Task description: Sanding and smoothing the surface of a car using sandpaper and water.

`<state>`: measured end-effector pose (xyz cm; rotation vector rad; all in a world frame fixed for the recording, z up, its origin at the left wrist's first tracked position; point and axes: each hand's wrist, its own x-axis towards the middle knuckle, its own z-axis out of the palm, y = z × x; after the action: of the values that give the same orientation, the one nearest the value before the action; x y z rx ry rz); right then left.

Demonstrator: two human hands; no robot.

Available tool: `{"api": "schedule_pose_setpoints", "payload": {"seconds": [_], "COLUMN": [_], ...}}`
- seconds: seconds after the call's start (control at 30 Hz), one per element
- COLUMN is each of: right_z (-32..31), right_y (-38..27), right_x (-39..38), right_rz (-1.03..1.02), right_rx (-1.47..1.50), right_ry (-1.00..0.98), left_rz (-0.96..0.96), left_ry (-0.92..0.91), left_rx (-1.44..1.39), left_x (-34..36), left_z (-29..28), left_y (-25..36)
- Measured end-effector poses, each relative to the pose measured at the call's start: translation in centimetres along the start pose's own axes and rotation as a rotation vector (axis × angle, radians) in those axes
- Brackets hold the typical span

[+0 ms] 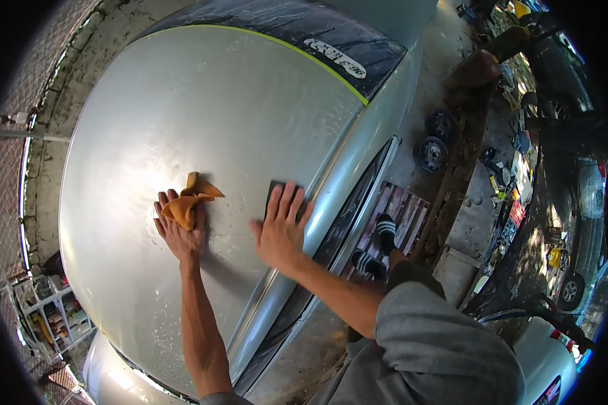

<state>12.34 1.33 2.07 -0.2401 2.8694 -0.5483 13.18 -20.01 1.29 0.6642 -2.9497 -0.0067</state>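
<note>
Beneath both hands spreads the pale silver-green roof (182, 108) of a car, wet in places. My left hand (184, 237) rests on the roof, with a crumpled orange-brown cloth (190, 201) held between its thumb and fingers. To its right, near the roof's side edge, my right hand (280, 233) lies with its fingers stretched over a dark sheet of sandpaper (271, 194), pressing it to the surface. The sheet shows past the fingertips and beside the fingers; the palm side is hidden.
Yellow-green tape (277, 42) borders the dark windscreen (263, 15), which bears a white sticker (336, 58). My feet stand on a slatted wooden pallet (405, 214) beside the car. Two wheel rims (432, 154) lie on the ground. A wire rack (54, 310) stands at the left.
</note>
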Motion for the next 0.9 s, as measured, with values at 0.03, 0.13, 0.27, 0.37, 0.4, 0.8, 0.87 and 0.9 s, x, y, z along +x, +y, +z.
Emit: {"api": "schedule_pose_setpoints", "payload": {"seconds": [0.03, 0.13, 0.27, 0.37, 0.4, 0.8, 0.87, 0.9], "right_z": [0.2, 0.5, 0.5, 0.1, -0.2, -1.2, -1.5, -2.5], "right_y": [0.9, 3.8, 4.2, 6.5, 6.8, 10.3, 11.9, 13.6], "right_x": [1.2, 6.2, 6.6, 8.4, 10.3, 16.1, 15.9, 19.2], "right_rz": [0.001, 0.029, 0.104, -0.018, -0.016, 0.186, -0.003, 0.087], "right_rx": [-0.001, -0.01, 0.018, 0.063, 0.068, 0.011, 0.072, 0.174], "right_ry": [0.003, 0.207, 0.185, 0.152, 0.155, 0.137, 0.115, 0.149], "left_rz": [-0.007, 0.008, 0.019, 0.011, 0.015, 0.054, 0.066, 0.066], "left_ry": [0.005, -0.001, 0.019, 0.005, 0.008, 0.008, -0.023, -0.003], "left_rx": [-0.023, -0.027, -0.022, -0.06, -0.056, -0.019, 0.02, 0.002], "left_x": [-0.1, 0.1, -0.1, -0.3, -0.3, -0.2, 0.0, 0.1], "left_z": [0.0, -0.4, -0.3, -0.3, -0.5, 0.0, 0.1, 0.2], "left_y": [-0.1, 0.3, -0.1, -0.1, 0.0, -1.0, -1.0, -0.7]}}
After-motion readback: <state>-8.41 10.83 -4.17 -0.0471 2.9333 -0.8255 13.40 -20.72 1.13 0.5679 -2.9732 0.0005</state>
